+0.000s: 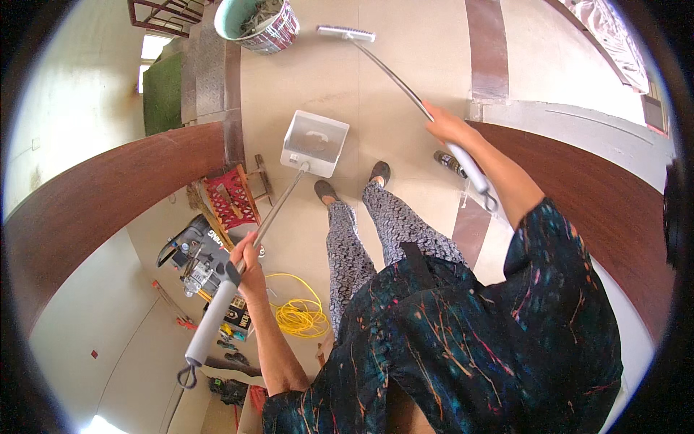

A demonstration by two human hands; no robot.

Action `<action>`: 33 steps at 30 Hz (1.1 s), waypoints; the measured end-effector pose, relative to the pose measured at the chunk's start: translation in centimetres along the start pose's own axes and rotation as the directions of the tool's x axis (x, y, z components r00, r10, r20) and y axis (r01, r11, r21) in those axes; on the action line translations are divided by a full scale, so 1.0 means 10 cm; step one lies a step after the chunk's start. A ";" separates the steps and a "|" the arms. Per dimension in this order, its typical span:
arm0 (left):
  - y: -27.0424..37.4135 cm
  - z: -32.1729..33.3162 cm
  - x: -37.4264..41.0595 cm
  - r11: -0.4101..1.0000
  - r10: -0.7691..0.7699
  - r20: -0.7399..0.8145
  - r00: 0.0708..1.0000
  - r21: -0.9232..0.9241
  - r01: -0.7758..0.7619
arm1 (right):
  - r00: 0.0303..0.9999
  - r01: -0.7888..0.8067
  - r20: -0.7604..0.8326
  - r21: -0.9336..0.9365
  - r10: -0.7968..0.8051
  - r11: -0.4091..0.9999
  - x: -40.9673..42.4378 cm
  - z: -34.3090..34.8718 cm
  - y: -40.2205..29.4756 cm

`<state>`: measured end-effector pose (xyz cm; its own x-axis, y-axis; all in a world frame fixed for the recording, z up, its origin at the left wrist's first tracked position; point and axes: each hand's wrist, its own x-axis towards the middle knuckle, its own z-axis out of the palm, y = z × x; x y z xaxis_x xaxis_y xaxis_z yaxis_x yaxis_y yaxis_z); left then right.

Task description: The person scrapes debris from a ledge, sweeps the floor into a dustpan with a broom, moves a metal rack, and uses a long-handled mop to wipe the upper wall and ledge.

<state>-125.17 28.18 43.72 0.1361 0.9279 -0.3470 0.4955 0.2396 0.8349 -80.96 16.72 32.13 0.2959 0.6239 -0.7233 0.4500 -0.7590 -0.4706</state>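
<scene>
My left hand (248,265) is closed around the metal pole of a long-handled dustpan (331,160), just beyond its grey grip. The white pan lies on the floor ahead of my left foot, with a pale smear of debris inside. In my right hand (451,126) is a broom (398,82), held where the metal pole meets the white grip. Its white head (347,34) with short bristles rests on the tiles farther ahead, near a paint-splashed bucket (265,27) with scraps of rubbish in it.
To my left stand a folding stool (230,198) with red webbing, an air compressor (198,260) and a coil of yellow hose (301,317). A dark spray can (449,163) lies right of my feet. Brown wood-panelled walls (569,200) flank the opening.
</scene>
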 end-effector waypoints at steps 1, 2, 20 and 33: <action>-0.01 -0.01 -0.05 0.999 -0.027 -0.004 1.000 -0.018 0.027 | 0.999 0.021 -0.041 -0.046 -0.023 0.999 0.10 0.00 -0.04; -0.03 -0.01 -0.08 0.998 -0.052 -0.005 0.999 -0.037 0.052 | 0.999 -0.037 -0.033 -0.030 0.036 0.999 0.12 0.05 -0.05; -0.73 0.01 -0.37 0.948 0.128 0.029 0.991 0.291 -0.131 | 0.805 -0.260 0.581 0.160 0.121 0.952 -1.68 0.56 -0.40; -0.77 0.02 -0.89 0.992 -0.107 -0.248 0.963 0.044 0.121 | 0.943 0.315 0.257 -0.491 -0.211 0.812 1.28 1.31 -2.07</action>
<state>-130.07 18.05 40.27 -0.1348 0.9388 -0.3169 0.5460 0.3373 0.7669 -97.51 38.00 26.04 -0.0324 0.7007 -0.7127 0.8722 -0.3284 -0.3625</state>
